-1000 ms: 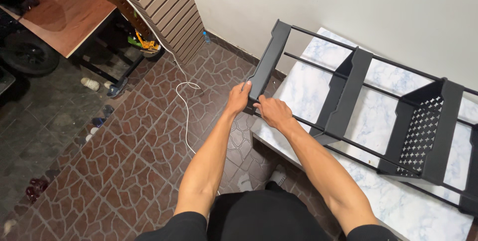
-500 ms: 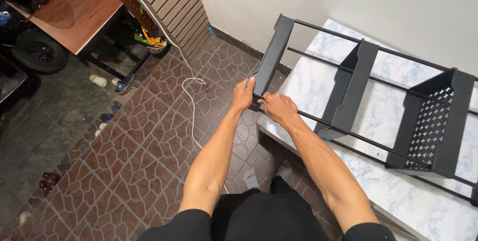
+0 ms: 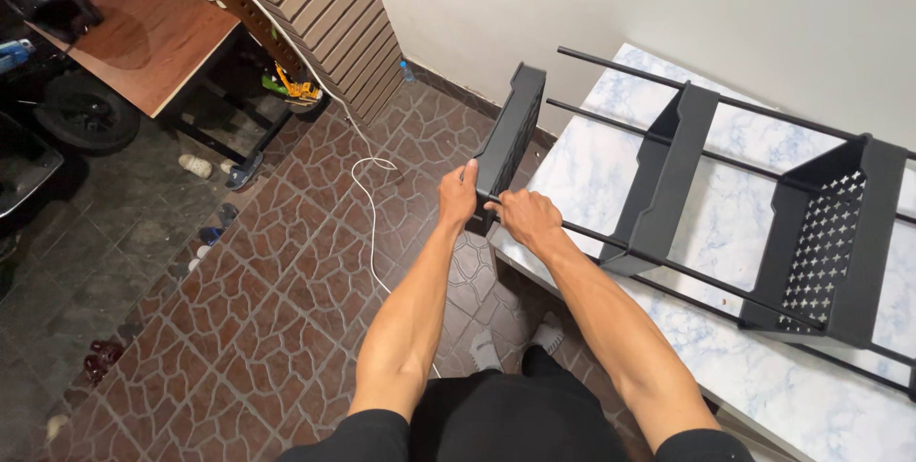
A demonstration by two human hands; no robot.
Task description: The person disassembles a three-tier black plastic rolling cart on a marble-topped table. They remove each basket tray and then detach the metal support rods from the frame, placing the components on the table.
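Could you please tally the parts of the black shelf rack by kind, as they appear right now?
Black perforated metal shelf trays: 3, namely the end one gripped by the left hand, a middle one and a right one.
Thin black metal rods: 4, the nearest pinched by the right hand.
Total: 7

The end panel point(image 3: 508, 142) looked like matt black plastic, its inner face perforated. The rods point(image 3: 668, 266) running through the rack were thin, dark and smooth, seemingly painted metal. The tabletop point(image 3: 611, 171) under them showed a glossy white-and-blue marble pattern. The floor point(image 3: 286, 271) was brown tile with a rough stone-like relief. A desk point(image 3: 143, 32) nearby had a smooth reddish wood finish.
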